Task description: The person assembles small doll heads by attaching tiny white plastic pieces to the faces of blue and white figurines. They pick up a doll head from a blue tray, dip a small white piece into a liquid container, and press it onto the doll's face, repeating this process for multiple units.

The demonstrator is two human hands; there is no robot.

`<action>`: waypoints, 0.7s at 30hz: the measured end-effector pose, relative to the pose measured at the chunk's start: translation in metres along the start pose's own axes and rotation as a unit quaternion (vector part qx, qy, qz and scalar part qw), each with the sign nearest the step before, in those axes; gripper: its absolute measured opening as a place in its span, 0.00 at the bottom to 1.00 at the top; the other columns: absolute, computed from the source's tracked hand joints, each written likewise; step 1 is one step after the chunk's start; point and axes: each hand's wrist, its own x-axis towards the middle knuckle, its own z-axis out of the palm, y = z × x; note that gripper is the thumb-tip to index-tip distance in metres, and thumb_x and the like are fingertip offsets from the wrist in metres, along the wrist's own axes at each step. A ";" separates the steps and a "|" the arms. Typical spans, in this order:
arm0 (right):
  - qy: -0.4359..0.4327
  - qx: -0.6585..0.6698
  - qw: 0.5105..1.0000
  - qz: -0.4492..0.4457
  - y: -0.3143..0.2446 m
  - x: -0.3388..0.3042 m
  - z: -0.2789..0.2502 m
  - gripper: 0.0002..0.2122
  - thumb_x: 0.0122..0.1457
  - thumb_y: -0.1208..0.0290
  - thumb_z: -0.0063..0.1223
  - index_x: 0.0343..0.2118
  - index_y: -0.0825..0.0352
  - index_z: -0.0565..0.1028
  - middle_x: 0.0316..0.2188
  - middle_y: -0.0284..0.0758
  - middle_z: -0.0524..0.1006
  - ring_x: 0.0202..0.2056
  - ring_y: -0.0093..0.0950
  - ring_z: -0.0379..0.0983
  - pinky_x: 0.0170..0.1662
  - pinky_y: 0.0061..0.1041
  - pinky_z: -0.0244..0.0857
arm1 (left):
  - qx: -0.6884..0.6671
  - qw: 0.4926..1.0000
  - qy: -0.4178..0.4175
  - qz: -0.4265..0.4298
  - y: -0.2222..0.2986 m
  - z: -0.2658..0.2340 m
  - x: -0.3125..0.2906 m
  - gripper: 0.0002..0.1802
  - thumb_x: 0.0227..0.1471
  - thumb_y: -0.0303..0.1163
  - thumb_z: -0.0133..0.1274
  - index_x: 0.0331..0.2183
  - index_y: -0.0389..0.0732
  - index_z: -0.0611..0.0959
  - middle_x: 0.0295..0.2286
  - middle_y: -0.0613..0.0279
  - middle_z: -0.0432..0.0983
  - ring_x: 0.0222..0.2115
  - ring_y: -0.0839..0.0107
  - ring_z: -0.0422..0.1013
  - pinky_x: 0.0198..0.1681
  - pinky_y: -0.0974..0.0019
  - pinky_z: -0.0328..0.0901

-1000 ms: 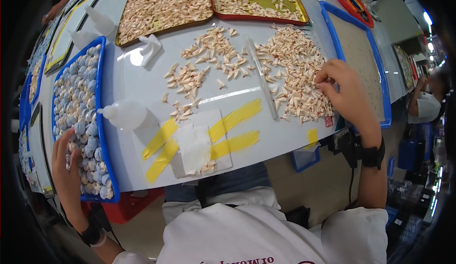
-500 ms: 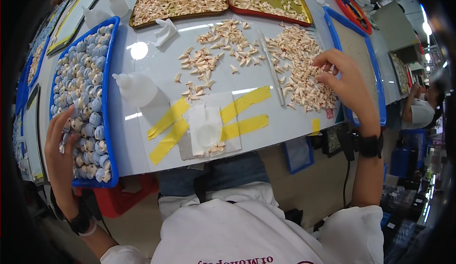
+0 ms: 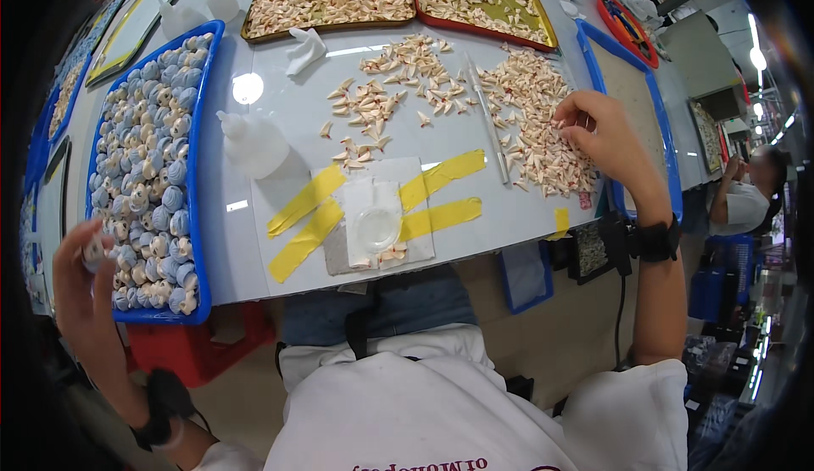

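Just off the left edge of a blue tray (image 3: 202,132), my left hand (image 3: 89,293) pinches a small blue-and-cream ball-shaped piece (image 3: 93,250) between thumb and fingers. The tray is heaped with similar ball pieces (image 3: 140,166). On the right, my right hand (image 3: 609,136) is over a pile of small cream pointed pieces with red marks (image 3: 543,153). Its thumb and fingertips are pinched together at the edge of the pile, and what they hold is too small to make out. Between my hands a clear round dish (image 3: 376,228) lies on a white pad, with several pointed pieces beside it.
Yellow tape strips (image 3: 441,176) flank the pad. A white squeeze bottle (image 3: 253,144) stands near the blue tray, and a silver pen-like rod (image 3: 487,123) lies between piles. Yellow trays (image 3: 331,32) of pointed pieces sit at the back. Another person (image 3: 746,187) sits far right.
My left hand has lifted out of the blue tray and moved left, now with a ball piece in its fingers. My right hand's fingertips have closed together over the pile.
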 end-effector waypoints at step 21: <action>0.144 0.171 0.974 0.038 -0.044 -0.016 0.007 0.03 0.47 0.81 0.53 0.26 0.72 0.74 0.24 0.32 0.75 0.27 0.19 0.70 0.33 0.16 0.63 | -0.560 0.820 -0.097 -0.064 0.064 0.110 -0.072 0.19 0.41 0.26 0.58 0.36 0.31 0.70 0.35 0.48 0.67 0.32 0.63 0.70 0.35 0.66 0.66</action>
